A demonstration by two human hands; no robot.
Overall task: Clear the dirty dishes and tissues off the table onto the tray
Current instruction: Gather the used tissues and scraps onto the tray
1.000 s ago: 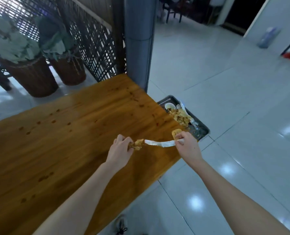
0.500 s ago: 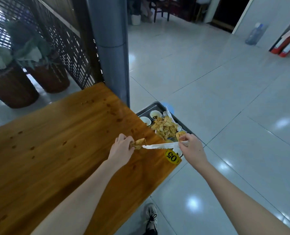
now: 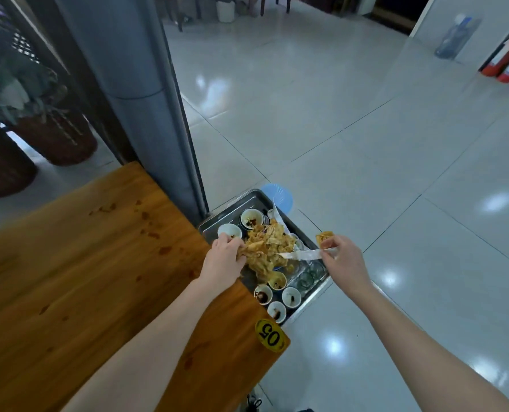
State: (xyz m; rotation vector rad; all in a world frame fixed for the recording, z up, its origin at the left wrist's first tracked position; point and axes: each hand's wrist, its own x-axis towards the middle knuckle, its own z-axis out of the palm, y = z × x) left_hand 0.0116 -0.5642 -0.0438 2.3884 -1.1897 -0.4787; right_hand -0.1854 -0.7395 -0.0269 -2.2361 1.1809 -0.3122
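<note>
Both hands have carried their load off the worktop and now sit over the tray beside its end. My left hand is closed around a soiled tissue wad, pressed against the heap of dirty tissues already piled mid-tray. My right hand pinches a pale strip whose far end reaches into the heap, with another stained scrap gripped at its fingertips. A second ago these pieces hung above the wood; now they are over the drop zone, so I judge release comes next. Small sauce dishes crowd the tray's near end. The wood in view shows only stains and a yellow 05 tag, suggesting clearing is nearly finished.
</note>
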